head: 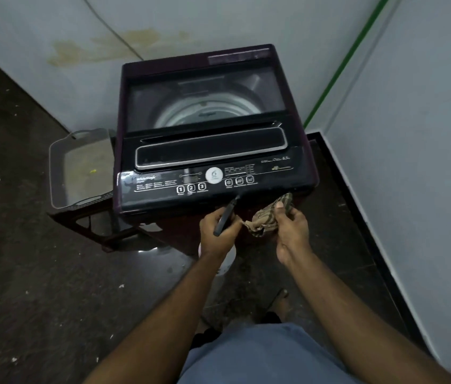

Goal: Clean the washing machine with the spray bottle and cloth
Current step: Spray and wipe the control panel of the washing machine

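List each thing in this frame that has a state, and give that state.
Washer lid: shut, drum visible through it.
Spray bottle: in the left hand, nozzle toward the panel.
Cloth: bunched in the right hand.
Tray: flat beside the washer, on a dark stand.

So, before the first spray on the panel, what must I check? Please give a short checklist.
1. Bottle in left hand: ok.
2. Nozzle points at panel: ok.
3. Cloth in right hand: ok.
4. Lid closed: ok.
5. Liquid in bottle: cannot tell, the hand hides it.
6. Machine switched off: cannot tell.
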Demonstrator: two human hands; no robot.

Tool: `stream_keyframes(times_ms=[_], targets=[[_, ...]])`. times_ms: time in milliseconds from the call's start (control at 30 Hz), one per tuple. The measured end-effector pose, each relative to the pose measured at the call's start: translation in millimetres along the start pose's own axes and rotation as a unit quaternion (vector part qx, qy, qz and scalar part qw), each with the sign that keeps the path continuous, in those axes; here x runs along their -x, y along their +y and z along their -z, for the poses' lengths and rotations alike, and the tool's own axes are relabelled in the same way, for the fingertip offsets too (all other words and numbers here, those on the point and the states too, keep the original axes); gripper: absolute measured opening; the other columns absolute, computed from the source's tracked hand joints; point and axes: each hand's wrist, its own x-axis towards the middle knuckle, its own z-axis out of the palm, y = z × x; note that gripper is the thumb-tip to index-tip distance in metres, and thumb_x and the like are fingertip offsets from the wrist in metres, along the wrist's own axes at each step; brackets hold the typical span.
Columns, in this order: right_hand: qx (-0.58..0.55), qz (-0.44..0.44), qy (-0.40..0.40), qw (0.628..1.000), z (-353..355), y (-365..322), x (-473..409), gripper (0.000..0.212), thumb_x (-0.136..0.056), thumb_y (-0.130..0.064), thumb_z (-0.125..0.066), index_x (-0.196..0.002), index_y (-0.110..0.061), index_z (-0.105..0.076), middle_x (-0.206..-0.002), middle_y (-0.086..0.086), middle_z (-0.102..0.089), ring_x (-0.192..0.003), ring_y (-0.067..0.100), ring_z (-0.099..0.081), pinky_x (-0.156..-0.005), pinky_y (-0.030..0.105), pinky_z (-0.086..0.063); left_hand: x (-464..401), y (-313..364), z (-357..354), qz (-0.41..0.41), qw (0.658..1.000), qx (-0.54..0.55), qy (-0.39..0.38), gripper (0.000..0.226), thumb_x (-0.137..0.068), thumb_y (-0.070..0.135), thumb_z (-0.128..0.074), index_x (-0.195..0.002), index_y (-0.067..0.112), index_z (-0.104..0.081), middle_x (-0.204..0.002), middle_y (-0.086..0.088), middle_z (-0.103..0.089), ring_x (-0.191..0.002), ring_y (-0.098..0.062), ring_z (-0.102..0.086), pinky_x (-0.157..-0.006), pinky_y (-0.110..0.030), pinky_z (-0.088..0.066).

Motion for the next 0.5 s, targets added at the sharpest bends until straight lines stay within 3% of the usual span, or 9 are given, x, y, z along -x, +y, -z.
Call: stream_keyframes(times_ms=[133, 233, 300, 400, 500], targets=[[-0.003, 0.009, 0.031, 0.999, 26.8, -19.8, -16.4, 0.017, -0.098, -0.027, -0.066, -0.110, -0.028, -0.054, -0.115, 0.010, -0.071, -0.102, 0.024, -0.072, -0.093, 0.046, -0.060, -5.8, 9.0, -42.5, 0.004, 0.999, -0.020, -0.041, 0.020, -0.078, 0.017, -0.071, -0.071, 0.002, -0.060, -0.064, -0.008, -0.056, -0.063, -0.017, -0.052, -0.060, -0.034, -0.039], [0.033, 0.048, 0.046, 0.997, 43.7, -32.9, -23.1, 0.021, -0.099, -0.024, -0.063, -0.116, -0.027, -0.051, -0.113, 0.007, -0.068, -0.101, 0.023, -0.070, -0.090, 0.043, -0.059, -9.3, 12.5, -60.8, 0.005, 0.997, -0.012, -0.073, 0.009, -0.083, 0.012, -0.074, -0.078, 0.013, -0.066, -0.075, -0.016, -0.068, -0.073, -0.020, -0.064, -0.066, -0.036, -0.049], [0.080, 0.107, 0.055, 0.990, 51.7, -40.5, -28.5, 0.023, -0.100, -0.019, -0.061, -0.118, -0.025, -0.049, -0.111, 0.006, -0.066, -0.097, 0.019, -0.068, -0.081, 0.034, -0.059, -7.6, 17.8, -69.6, -0.011, 0.996, -0.006, -0.088, 0.007, -0.085, 0.012, -0.074, -0.082, 0.010, -0.068, -0.079, -0.017, -0.070, -0.075, -0.024, -0.067, -0.068, -0.038, -0.051], [0.180, 0.227, 0.065, 0.955, 57.0, -49.6, -41.3, 0.026, -0.097, -0.013, -0.063, -0.115, -0.023, -0.049, -0.110, 0.008, -0.063, -0.092, 0.014, -0.066, -0.072, 0.021, -0.053, -3.3, 18.2, -74.6, -0.028, 0.996, -0.006, -0.081, 0.006, -0.087, 0.009, -0.073, -0.086, 0.004, -0.070, -0.083, -0.016, -0.072, -0.083, -0.038, -0.071, -0.071, -0.044, -0.056], [0.265, 0.300, 0.052, 0.915, 55.7, -53.1, -52.3, 0.028, -0.093, -0.007, -0.065, -0.114, -0.018, -0.050, -0.111, 0.008, -0.056, -0.087, 0.011, -0.062, -0.069, 0.015, -0.052, 3.8, 11.1, -68.2, -0.016, 0.998, -0.008, -0.059, 0.008, -0.087, 0.001, -0.069, -0.095, 0.002, -0.073, -0.093, -0.015, -0.076, -0.093, -0.033, -0.074, -0.080, -0.044, -0.059]])
